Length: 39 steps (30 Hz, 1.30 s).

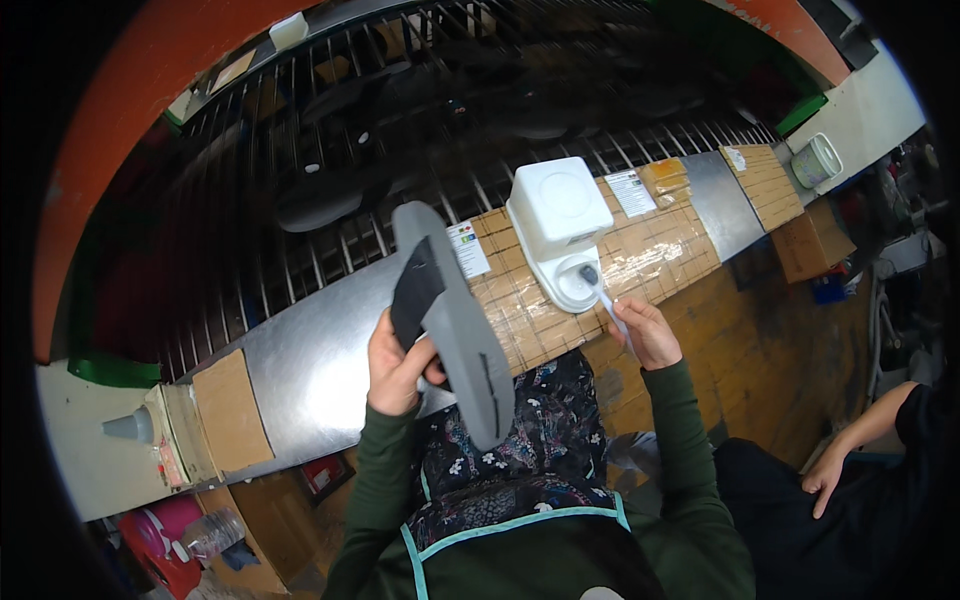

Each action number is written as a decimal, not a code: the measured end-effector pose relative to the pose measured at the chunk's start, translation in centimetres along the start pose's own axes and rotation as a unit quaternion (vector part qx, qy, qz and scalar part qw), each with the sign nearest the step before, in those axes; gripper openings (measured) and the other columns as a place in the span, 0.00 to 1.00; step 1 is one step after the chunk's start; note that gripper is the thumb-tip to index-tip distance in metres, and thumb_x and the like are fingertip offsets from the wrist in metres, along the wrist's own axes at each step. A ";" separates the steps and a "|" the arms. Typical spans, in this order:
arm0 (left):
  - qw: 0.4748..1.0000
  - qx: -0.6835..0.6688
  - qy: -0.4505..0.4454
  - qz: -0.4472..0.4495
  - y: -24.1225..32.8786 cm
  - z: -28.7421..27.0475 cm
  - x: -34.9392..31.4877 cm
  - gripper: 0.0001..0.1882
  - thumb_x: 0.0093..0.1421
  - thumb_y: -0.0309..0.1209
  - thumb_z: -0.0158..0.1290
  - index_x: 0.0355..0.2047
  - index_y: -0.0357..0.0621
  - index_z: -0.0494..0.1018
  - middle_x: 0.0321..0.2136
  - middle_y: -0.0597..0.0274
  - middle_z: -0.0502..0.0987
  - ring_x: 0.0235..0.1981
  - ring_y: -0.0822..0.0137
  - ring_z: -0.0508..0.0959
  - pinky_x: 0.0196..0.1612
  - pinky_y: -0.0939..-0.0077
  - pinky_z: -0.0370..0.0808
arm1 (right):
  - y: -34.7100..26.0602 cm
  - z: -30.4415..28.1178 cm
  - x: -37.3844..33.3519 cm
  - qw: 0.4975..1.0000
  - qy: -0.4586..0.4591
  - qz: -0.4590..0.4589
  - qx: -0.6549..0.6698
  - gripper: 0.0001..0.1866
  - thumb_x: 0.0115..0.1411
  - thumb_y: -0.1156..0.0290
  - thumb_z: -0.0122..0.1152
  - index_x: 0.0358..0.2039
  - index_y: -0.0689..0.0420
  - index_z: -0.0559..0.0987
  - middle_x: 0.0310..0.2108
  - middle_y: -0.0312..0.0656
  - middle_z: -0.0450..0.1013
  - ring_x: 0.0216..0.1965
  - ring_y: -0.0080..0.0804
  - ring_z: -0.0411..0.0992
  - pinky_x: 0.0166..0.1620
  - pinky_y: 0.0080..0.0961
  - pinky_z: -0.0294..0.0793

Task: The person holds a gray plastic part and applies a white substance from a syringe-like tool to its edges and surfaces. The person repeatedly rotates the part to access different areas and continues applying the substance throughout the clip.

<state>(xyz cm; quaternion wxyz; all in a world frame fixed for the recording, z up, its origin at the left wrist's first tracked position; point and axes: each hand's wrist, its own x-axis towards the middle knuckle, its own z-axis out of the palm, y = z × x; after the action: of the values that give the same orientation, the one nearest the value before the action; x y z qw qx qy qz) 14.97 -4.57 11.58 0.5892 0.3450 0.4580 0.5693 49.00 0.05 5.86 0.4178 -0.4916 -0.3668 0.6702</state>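
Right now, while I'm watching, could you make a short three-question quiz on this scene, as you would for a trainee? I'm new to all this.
1. Where is the grey footwear piece held?
a) in the left hand
b) in the right hand
c) in both hands
2. True or false: the right hand is empty.
3. Fill in: another person's hand shows on the ____ side of the picture.

Key:
1. a, in the left hand.
2. False: it holds a thin brush, the dark head at the round dish of the white container.
3. right
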 end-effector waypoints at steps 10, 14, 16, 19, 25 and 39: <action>0.999 0.001 -0.013 0.036 1.7 2.5 -0.6 0.18 0.55 0.18 0.54 0.47 0.32 0.66 0.32 0.62 0.77 0.23 0.79 0.76 0.19 0.88 0.74 | -3.2 12.7 -4.3 0.907 0.079 -0.372 -0.182 0.10 0.55 0.80 0.64 0.38 0.62 0.82 0.36 0.40 0.71 0.36 0.25 0.69 0.40 0.19 0.68; 0.999 0.014 -0.001 0.036 1.7 2.5 -1.1 0.19 0.54 0.18 0.55 0.47 0.33 0.67 0.30 0.64 0.77 0.23 0.80 0.76 0.19 0.89 0.74 | -2.1 14.0 -4.2 0.944 0.030 -0.302 -0.131 0.09 0.55 0.79 0.64 0.38 0.62 0.83 0.38 0.39 0.69 0.38 0.25 0.68 0.40 0.20 0.68; 0.999 0.020 -0.001 0.030 1.6 2.4 -1.2 0.17 0.54 0.19 0.56 0.45 0.34 0.68 0.31 0.65 0.77 0.22 0.82 0.75 0.18 0.89 0.73 | -1.7 14.3 -3.8 0.941 0.033 -0.304 -0.143 0.09 0.55 0.79 0.64 0.38 0.62 0.83 0.37 0.39 0.68 0.38 0.25 0.68 0.40 0.20 0.69; 0.999 0.035 0.001 0.019 1.7 2.2 -1.4 0.16 0.54 0.20 0.57 0.42 0.35 0.69 0.30 0.65 0.76 0.21 0.82 0.74 0.18 0.89 0.72 | -1.9 14.5 -3.3 0.927 0.049 -0.318 -0.190 0.09 0.55 0.78 0.65 0.38 0.61 0.83 0.36 0.37 0.68 0.36 0.22 0.68 0.37 0.17 0.68; 0.997 0.071 -0.009 0.024 1.9 2.4 -1.7 0.15 0.53 0.21 0.59 0.40 0.34 0.70 0.28 0.65 0.77 0.18 0.82 0.73 0.18 0.87 0.72 | -3.8 14.1 -2.1 0.886 0.070 -0.366 -0.277 0.09 0.55 0.77 0.66 0.38 0.59 0.84 0.36 0.37 0.68 0.30 0.19 0.66 0.29 0.15 0.67; 0.995 0.100 -0.016 0.025 2.3 2.3 -2.0 0.13 0.51 0.20 0.60 0.38 0.34 0.71 0.24 0.67 0.76 0.17 0.81 0.73 0.19 0.86 0.71 | -7.8 12.6 -0.4 0.715 0.104 -0.517 -0.460 0.13 0.49 0.71 0.71 0.38 0.48 0.85 0.36 0.35 0.71 0.31 0.26 0.64 0.40 0.25 0.57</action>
<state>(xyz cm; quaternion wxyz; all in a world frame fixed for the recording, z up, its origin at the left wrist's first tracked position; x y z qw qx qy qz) 16.39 -6.02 14.80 0.5448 0.4226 0.4942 0.5295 38.42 1.63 16.21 0.4566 -0.4234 -0.7813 0.0434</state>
